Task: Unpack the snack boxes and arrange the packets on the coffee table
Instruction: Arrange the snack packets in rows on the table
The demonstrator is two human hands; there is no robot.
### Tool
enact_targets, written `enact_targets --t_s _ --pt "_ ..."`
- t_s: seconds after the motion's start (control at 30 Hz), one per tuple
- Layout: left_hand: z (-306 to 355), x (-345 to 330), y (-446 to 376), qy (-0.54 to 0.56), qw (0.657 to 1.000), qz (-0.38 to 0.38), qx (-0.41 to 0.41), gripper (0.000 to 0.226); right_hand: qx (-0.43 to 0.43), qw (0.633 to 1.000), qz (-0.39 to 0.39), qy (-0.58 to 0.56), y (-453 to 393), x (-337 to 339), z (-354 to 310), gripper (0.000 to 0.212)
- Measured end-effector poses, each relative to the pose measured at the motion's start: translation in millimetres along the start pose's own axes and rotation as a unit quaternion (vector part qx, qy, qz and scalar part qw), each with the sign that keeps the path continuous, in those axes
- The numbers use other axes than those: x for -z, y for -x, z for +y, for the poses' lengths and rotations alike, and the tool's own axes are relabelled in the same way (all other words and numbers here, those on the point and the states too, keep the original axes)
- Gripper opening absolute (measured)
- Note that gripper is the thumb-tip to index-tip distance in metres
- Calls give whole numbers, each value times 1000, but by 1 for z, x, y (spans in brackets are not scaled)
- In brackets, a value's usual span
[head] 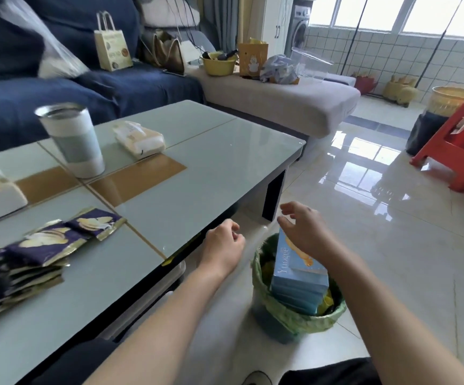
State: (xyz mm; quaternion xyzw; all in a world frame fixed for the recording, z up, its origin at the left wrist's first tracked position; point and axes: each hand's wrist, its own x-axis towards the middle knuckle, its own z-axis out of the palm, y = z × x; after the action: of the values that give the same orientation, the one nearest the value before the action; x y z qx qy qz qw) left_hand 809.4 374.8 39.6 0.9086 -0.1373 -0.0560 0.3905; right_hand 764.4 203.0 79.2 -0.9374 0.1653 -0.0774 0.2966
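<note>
Fingers on the right hand (305, 232) are spread and relaxed, hovering right over the top of the blue snack box (297, 270), maybe just brushing its upper edge; can't really tell if there's contact, but nothing is gripped. Left hand (223, 247) sits just off the front edge of the surface (219, 168), fingers loosely curled and holding nothing.

That blue box is standing on end inside a small bin (294, 320) with a green liner, down on the tiled floor right beside the coffee table's corner. It sticks up well above the rim, tilted a bit.

Up on the glass surface, the dark purple-and-gold snack packets (44, 245) are laid in an overlapping row along the near left side, the far-left ones blurry and partly cut off by the frame edge. Further back there's a white and pale-green tumbler (72, 140) standing upright, and a pack of wet wipes (139, 138) lying flat near it, well apart from the packets.

Blue sofa (58, 87) runs behind the table with a paper bag (112, 50) on the seat, and a red plastic stool (458, 143) is off to the right on the floor.
</note>
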Motion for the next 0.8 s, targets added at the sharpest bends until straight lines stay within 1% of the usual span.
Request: enact_targets --t_s 0.17,0.3,0.47,0.57,0.7,0.8 --pt "-8 66 20 -9 999 49 19 24 84 996 -25 -8 5 -22 -48 34" --pt "-19 113 44 -47 995 87 -4 17 136 990 -43 -25 13 -41 -88 31" --pt "-46 163 77 -75 989 129 4 14 211 976 -42 -25 23 -68 -140 28" --pt "-68 189 98 -84 986 147 13 14 251 966 -54 -30 32 -87 -177 28" --pt "-97 215 122 -95 977 189 20 12 303 949 -75 -35 48 -114 -218 27" --pt "-112 227 136 -109 968 225 17 12 331 938 -98 -30 57 -131 -235 32"
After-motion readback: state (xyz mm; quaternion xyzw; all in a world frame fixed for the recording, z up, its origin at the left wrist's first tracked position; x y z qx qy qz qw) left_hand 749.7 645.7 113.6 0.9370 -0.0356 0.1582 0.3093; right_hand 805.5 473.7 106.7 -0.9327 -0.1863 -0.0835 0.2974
